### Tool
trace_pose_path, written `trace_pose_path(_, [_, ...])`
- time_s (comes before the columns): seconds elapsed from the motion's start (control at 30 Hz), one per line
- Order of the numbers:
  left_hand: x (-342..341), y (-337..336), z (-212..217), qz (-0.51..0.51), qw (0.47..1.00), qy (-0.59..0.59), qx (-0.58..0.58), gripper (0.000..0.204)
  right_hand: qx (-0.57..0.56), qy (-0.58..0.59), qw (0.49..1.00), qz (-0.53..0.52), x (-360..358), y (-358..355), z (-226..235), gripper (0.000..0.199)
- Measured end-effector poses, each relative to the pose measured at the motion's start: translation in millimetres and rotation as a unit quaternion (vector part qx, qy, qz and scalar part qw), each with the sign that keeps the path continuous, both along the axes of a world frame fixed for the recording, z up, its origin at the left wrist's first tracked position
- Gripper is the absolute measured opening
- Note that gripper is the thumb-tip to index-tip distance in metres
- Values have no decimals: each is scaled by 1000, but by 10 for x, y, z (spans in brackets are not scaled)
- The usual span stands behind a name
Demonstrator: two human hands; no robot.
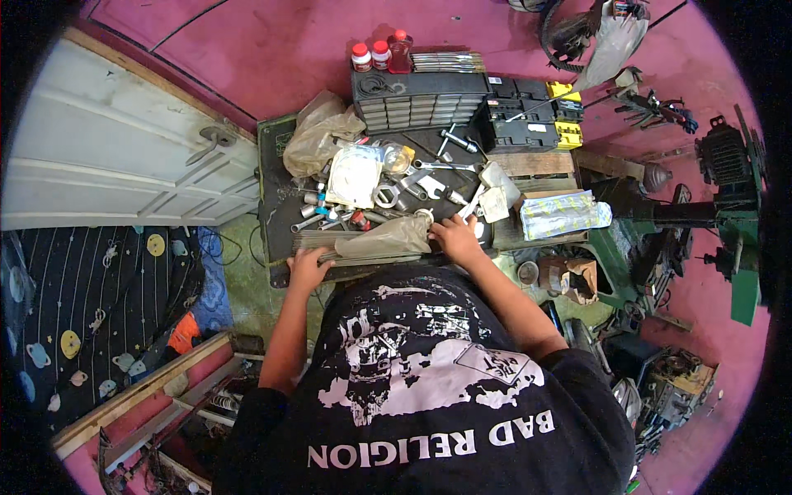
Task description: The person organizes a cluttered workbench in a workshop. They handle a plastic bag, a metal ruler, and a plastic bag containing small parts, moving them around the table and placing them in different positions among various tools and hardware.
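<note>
left hand [307, 268] gripping the near edge of the dark tray [272, 165] | right hand [456, 239] pinching a crumpled plastic bag [384, 239] | wrenches [429, 186] piled behind

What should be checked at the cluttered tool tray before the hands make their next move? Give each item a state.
1. Left hand rests on the tray's front edge: ok.
2. Right hand touches the tan plastic bag: ok.
3. Bag actually pinched: cannot tell.
4. Loose sockets and wrenches lie apart from both hands: ok.
5. Drawer organizer at the back closed: ok.
6. What is under the bag: cannot tell.
</note>
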State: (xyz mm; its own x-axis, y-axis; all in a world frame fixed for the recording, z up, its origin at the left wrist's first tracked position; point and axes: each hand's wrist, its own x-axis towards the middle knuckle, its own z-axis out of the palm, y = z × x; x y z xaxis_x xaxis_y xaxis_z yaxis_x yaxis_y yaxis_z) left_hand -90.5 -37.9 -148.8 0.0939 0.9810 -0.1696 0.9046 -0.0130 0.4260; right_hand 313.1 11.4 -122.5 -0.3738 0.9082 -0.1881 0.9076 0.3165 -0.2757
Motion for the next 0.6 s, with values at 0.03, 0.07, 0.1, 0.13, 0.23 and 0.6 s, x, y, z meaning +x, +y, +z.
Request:
trace_pose_path(0.03, [36,-13,58,-33,997,53,43,27,-6,0,1000,-1,-6,-6,-3,21])
trace_pose_path(0.07, [44,-14,79,-39,996,68,49,25,-1,3,1000,1,-17,-12,-19,21])
trace_pose_path(0.1, [51,-3,98,-46,994,84,56,22,4,5,1000,2,-23,-18,-35,21])
trace_pose_path(0.13, [51,13,120,-53,992,99,62,20,8,8,1000,2,-24,-27,-49,20])
trace_pose_path(0.23, [10,76,169,-42,993,68,87,13,39,-35,999,3,-13,-23,53,20])
trace_pose_path(0.6, [-228,305,370,-52,994,17,94,12,63,-8,992,-110,-290,-80,154,18])
